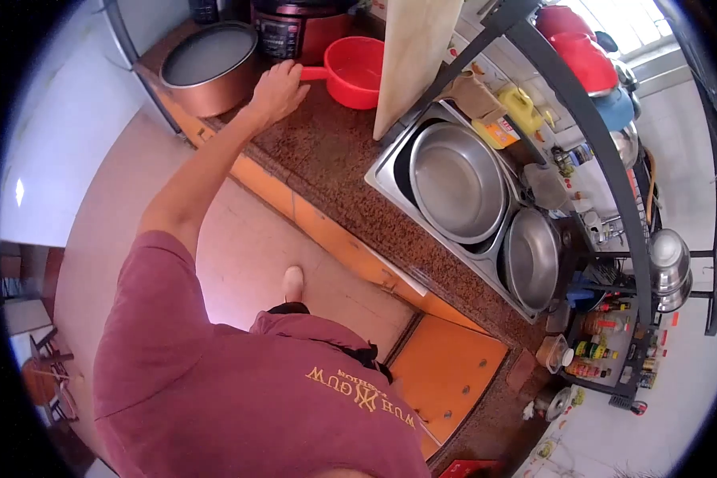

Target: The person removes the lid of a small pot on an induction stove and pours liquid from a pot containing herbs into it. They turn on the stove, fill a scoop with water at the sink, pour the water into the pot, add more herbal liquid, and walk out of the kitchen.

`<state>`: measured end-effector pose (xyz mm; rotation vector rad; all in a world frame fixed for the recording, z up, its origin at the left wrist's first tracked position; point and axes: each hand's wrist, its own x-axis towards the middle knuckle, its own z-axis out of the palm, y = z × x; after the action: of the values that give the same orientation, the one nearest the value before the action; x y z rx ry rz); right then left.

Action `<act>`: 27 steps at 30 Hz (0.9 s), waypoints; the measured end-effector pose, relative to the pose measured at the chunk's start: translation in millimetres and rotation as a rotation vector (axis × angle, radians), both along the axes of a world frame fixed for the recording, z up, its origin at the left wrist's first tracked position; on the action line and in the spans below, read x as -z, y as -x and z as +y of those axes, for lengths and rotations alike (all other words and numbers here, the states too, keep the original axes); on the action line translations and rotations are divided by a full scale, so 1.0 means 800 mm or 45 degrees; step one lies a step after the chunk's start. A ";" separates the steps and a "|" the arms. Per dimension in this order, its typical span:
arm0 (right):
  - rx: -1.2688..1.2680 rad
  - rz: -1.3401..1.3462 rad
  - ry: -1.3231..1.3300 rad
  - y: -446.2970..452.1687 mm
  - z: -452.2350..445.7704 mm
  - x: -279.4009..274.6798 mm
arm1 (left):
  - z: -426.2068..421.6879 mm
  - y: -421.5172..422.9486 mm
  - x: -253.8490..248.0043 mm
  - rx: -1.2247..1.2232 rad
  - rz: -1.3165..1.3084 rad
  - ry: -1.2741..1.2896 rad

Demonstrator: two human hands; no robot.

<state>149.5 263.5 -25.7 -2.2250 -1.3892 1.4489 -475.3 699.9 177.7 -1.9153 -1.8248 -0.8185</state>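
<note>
In the head view, a red plastic dipper point(357, 68) with a round bowl and straight handle sits on the speckled reddish-brown stone countertop point(319, 151). The person's left hand point(279, 94) is at the dipper's left, its fingers bent around the end of the handle in a grasp; the right hand is out of view, so its state cannot be told. Left of the dipper, past that hand, stands a round copper-coloured metal pot point(207, 97) with a grey top. Just behind the dipper is a glossy dark-red and black cooker point(317, 38) with a label. A pale, flat board point(418, 56) stands upright just right of the dipper. Farther right of the dipper, beyond the board, a stainless-steel double sink point(384, 173) bears a large round metal basin point(456, 183) and a smaller metal basin point(532, 259).
</note>
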 end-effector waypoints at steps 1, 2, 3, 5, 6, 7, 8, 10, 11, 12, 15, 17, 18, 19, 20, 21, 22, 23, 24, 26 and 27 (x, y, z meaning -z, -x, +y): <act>0.010 0.006 0.006 0.000 -0.001 0.010 | 0.020 0.002 -0.009 -0.041 0.038 0.205; 0.020 0.013 0.012 0.003 -0.001 0.013 | 0.036 0.004 -0.017 -0.081 0.079 0.412; 0.030 0.011 0.020 0.004 -0.001 0.016 | 0.049 0.007 -0.023 -0.087 0.146 0.522; 0.033 0.015 0.025 0.008 0.000 0.019 | 0.075 0.016 -0.013 -0.086 0.069 0.654; 0.030 0.017 0.021 0.010 0.002 0.020 | 0.085 0.020 -0.008 -0.097 -0.003 0.776; 0.028 0.021 0.019 0.013 0.002 0.021 | 0.094 0.027 -0.005 -0.089 -0.003 0.786; 0.026 0.026 0.012 0.016 0.005 0.021 | 0.100 0.036 -0.004 -0.016 -0.029 0.895; 0.022 0.042 -0.006 0.021 0.012 0.024 | 0.100 0.039 -0.016 0.066 -0.053 1.012; 0.017 0.049 -0.017 0.023 0.015 0.025 | 0.088 0.034 -0.027 0.092 -0.459 1.296; 0.007 0.056 -0.031 0.026 0.017 0.027 | 0.072 0.025 -0.034 0.114 -0.875 1.565; -0.011 0.059 -0.039 0.041 0.032 0.019 | 0.027 0.023 0.005 0.271 -1.371 1.528; -0.006 0.043 0.035 0.054 0.040 0.010 | -0.018 0.011 0.013 0.314 -1.670 1.474; -0.001 0.097 -0.016 0.039 0.029 0.043 | -0.047 0.005 0.009 0.295 -1.875 1.394; 0.003 0.153 -0.068 0.029 0.021 0.065 | -0.067 0.007 0.018 0.293 -1.969 1.375; -0.001 0.156 -0.061 0.035 0.027 0.056 | -0.087 0.009 0.027 0.290 -2.065 1.354; -0.133 0.072 -0.151 0.040 0.033 0.046 | -0.112 0.003 0.024 0.279 -2.069 1.355; -0.257 -0.021 -0.245 0.050 0.043 0.028 | -0.140 -0.004 0.016 0.208 -2.109 1.293; -0.273 -0.039 -0.259 0.058 0.050 0.016 | -0.167 -0.010 0.008 0.136 -2.146 1.231; -0.263 -0.035 -0.232 0.064 0.060 0.004 | -0.192 -0.014 0.001 0.122 -2.145 1.240; -0.116 0.040 -0.076 0.076 0.081 -0.012 | -0.236 -0.021 -0.013 0.037 -1.877 1.205; -0.063 0.053 -0.045 0.077 0.086 -0.010 | -0.256 -0.024 -0.018 -0.002 -1.851 1.216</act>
<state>88.1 332.4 -18.1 -2.1418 -1.4550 1.4659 -456.4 495.1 191.9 -1.7735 -3.5340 -1.8767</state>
